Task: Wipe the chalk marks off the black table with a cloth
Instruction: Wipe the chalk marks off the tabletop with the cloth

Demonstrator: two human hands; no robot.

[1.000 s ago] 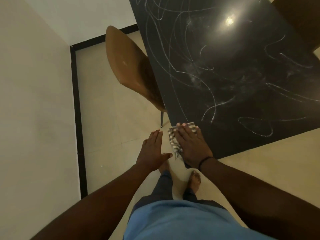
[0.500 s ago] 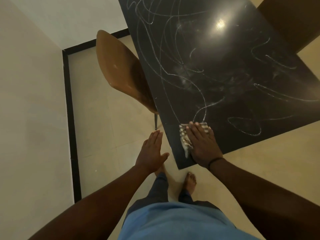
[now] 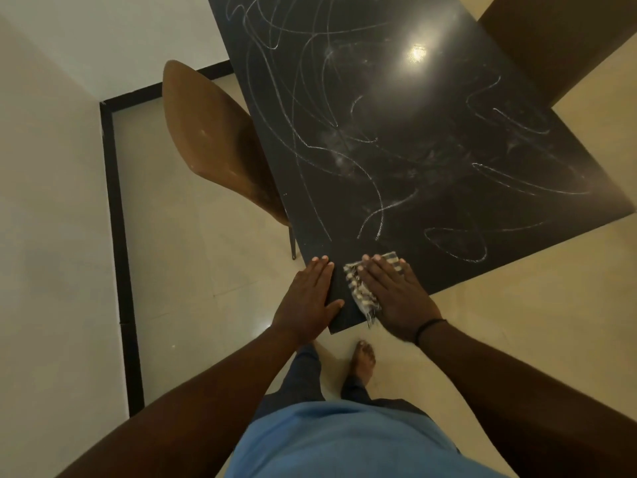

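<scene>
1. The black table point(image 3: 431, 139) carries no brand or label; its only marks are loose white chalk marks point(image 3: 375, 215) – loops and scrawls that spell nothing readable.
2. The checked cloth point(image 3: 362, 288) lies flat on the table's near corner, and I can read no print or tag on it.
3. The right hand point(image 3: 396, 298) rests on top of the cloth with its fingers straight and spread, palm down, pressing it to the surface; a dark band circles that wrist.
4. The left hand point(image 3: 310, 301) lies flat just beside the cloth, fingers straight and close together, on the table's left edge – it holds nothing.
5. Most of the cloth is hidden under the right hand; only its left strip and a frayed near end show.
6. A brown chair point(image 3: 213, 139) stands tucked against the table's left side, its seat hidden beneath the top.
7. The table's far end and right corner are cut off by the frame.
8. A lamp's glare point(image 3: 417, 53) washes out the chalk around it.
9. Below, a bare foot point(image 3: 362, 360) stands on the pale floor point(image 3: 206, 288); the other is hidden behind the left wrist.
</scene>
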